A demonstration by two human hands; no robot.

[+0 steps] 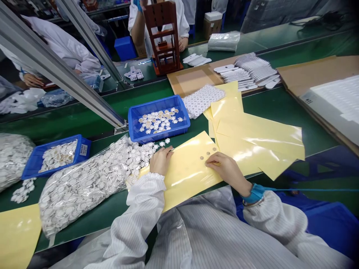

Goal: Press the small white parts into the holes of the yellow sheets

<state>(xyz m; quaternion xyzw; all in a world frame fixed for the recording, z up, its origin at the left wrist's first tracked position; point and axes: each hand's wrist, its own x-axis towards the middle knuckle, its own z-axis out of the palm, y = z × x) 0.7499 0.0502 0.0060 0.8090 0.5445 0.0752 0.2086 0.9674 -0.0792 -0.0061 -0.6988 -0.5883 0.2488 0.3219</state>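
My left hand [161, 160] rests at the upper left edge of a pale yellow backing sheet [185, 175], its fingers together, close to a few loose white discs [164, 142]. Its fingertips hide whether it pinches anything. My right hand [224, 168] lies on the same sheet, fingertips just below several small round discs [207, 155] stuck there. A clear plastic bag [81, 190] packed with white round pieces lies against the sheet's left end. A blue tray [158, 117] of white and tan discs stands ahead of my hands.
More yellow sheets [258, 142] overlap to the right. A second blue tray [56, 157] and another bag [12, 160] sit at left. Beyond an aluminium rail [61, 71], co-workers in white smocks [157, 22] work near a red-brown press frame [162, 37]. White parts [249, 73] lie stacked on cardboard.
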